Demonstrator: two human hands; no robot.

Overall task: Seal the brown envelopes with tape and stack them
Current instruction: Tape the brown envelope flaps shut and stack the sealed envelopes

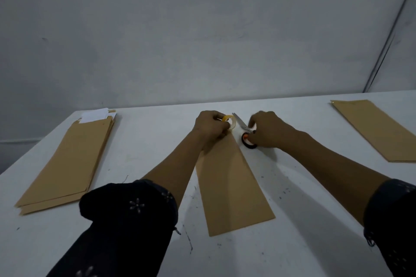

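A brown envelope [231,186] is laid lengthwise on a white table [315,243]. At its far end, a roll of tape [230,121] is gripped in the curled fingers of the left hand [210,128]. Just beside it, scissors [244,131] are grasped at the handles by the right hand [267,130]. A pile of envelopes [69,162] is seen far left, another stack [378,130] far right.

One tape roll [230,122], one pair of scissors [244,131], one single envelope [229,184] at 6 o'clock, two envelope stacks: 9 o'clock [69,164], 3 o'clock [378,129].
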